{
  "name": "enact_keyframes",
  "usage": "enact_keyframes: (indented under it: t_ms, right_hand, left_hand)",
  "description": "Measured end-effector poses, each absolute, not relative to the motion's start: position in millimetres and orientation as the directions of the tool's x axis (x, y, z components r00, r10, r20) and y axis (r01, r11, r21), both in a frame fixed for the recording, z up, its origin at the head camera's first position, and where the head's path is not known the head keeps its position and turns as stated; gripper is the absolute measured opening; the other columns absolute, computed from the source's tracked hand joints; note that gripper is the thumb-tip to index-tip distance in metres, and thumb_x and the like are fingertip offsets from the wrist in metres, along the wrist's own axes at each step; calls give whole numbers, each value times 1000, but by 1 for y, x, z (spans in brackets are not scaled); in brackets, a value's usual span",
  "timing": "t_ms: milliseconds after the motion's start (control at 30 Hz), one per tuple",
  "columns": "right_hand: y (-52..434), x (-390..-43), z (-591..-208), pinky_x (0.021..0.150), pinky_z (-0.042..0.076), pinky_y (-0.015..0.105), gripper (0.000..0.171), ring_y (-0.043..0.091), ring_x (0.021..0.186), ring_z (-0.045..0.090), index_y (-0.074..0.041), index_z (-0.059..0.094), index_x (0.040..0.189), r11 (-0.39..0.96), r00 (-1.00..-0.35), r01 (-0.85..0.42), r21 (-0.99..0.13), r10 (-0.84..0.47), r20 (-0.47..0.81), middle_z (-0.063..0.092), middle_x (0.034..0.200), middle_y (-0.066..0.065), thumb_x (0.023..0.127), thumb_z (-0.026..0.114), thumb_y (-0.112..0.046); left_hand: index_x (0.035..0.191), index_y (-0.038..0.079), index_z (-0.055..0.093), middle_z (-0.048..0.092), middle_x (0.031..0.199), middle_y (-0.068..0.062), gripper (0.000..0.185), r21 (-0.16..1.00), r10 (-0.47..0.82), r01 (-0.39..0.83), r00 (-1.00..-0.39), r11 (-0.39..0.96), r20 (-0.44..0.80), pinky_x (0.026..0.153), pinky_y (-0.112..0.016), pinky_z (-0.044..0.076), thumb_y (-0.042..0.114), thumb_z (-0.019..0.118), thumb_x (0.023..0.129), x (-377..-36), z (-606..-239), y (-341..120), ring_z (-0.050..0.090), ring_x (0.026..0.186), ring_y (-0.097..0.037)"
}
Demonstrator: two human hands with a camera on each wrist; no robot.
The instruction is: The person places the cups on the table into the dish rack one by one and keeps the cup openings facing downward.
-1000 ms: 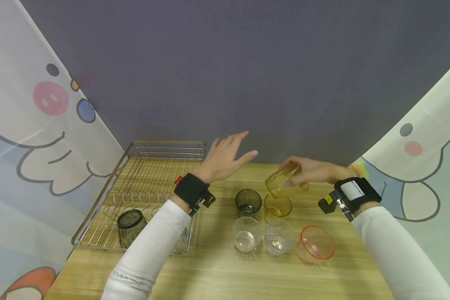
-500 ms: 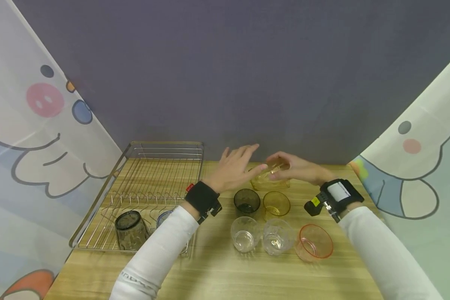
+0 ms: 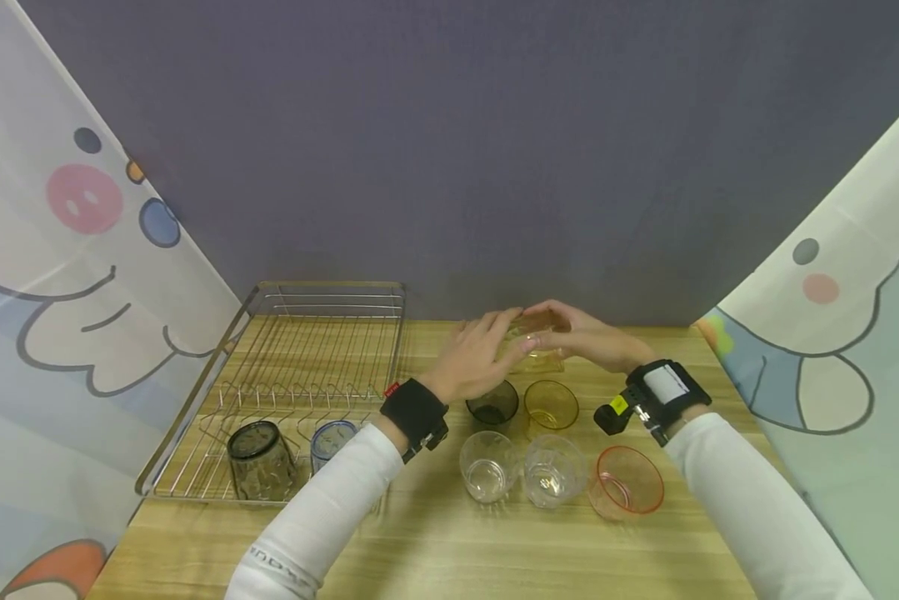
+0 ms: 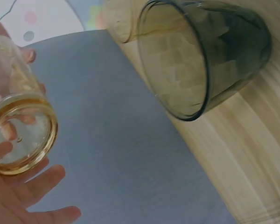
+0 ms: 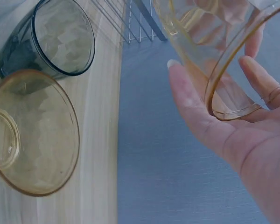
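Observation:
In the head view, my right hand [image 3: 591, 340] grips an amber glass tumbler [image 3: 542, 361] above the back of the table. The right wrist view shows thumb and fingers around the tumbler [image 5: 198, 46], its rim toward the palm. My left hand [image 3: 473, 357] is beside the tumbler's base, fingers extended and spread in the left wrist view. Whether it touches the glass I cannot tell. Below the hands, a dark grey tumbler [image 3: 492, 406] and a second amber tumbler [image 3: 551, 410] stand upright, side by side. The left hand partly covers the grey one.
Two clear tumblers [image 3: 488, 468] and a red-rimmed one [image 3: 626, 483] stand in the front row. At left is a wire dish rack [image 3: 310, 346] holding an upside-down dark tumbler [image 3: 262, 463] and a blue-tinted one [image 3: 332, 438]. A grey panel [image 3: 464, 167] rises behind the table.
The right hand has brought the amber tumbler leftward from above the standing amber one, turning it. My left hand has moved right and down, closer to the tumbler.

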State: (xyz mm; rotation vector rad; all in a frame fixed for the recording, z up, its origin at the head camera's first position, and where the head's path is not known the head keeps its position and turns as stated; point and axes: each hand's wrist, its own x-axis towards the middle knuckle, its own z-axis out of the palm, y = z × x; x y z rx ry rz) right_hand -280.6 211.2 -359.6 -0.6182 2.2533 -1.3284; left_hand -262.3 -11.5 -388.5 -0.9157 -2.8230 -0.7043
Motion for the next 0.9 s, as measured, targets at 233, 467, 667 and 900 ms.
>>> enact_keyframes:
  t_ms: [233, 467, 667, 900]
  right_hand:
    - [210, -279, -363, 100, 46, 51, 54, 37, 133, 44, -14, 37, 146, 408, -797, -132, -903, -586, -148, 42, 149, 13, 98, 56, -32]
    - [202, -277, -365, 103, 45, 54, 54, 37, 133, 45, -14, 36, 146, 352, -790, -133, -926, -602, -116, 43, 149, 13, 98, 54, -31]
    - [194, -276, -371, 95, 49, 44, 53, 34, 127, 49, -15, 38, 145, 348, -799, -174, -921, -597, -74, 45, 146, 14, 97, 56, -30]
    - [188, -275, -376, 93, 49, 42, 52, 35, 127, 49, -16, 37, 145, 313, -799, -176, -933, -599, -50, 46, 144, 14, 98, 55, -29]
  left_hand:
    - [149, 12, 37, 50, 144, -15, 100, 464, 480, 582, -813, 668, 330, 98, -52, 51, 81, -2, 87, -260, -398, -8, 60, 120, -32]
    - [127, 4, 52, 55, 119, -14, 61, 674, 284, 528, -848, 516, 447, 85, -38, 51, 51, 18, 107, -257, -406, -5, 57, 102, -24]
    - [117, 3, 51, 48, 97, -7, 30, 924, 73, 327, -945, 197, 319, 75, -30, 38, 26, 34, 109, -256, -409, -2, 43, 79, -18]
    - [119, 3, 53, 54, 118, -10, 35, 990, -33, 138, -990, -25, 137, 100, -36, 40, 30, 35, 107, -254, -411, 1, 51, 110, -21]
